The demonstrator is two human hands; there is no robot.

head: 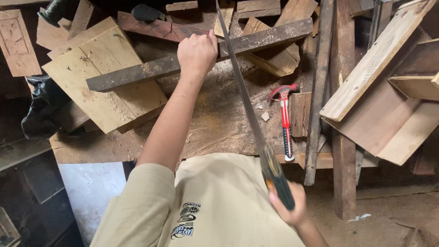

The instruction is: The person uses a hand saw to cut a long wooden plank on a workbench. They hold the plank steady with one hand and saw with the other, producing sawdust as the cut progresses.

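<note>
Right hand (289,206) grips the handsaw (247,105) handle; left hand (196,52) clamps the dark plank (137,73) on the desk (215,123) — blade resting across it, no cut visible yet — sawing seems barely begun.

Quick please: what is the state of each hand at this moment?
Left hand: closed, pressing down on the dark wooden strip.
Right hand: closed around the handle of the handsaw.
</note>
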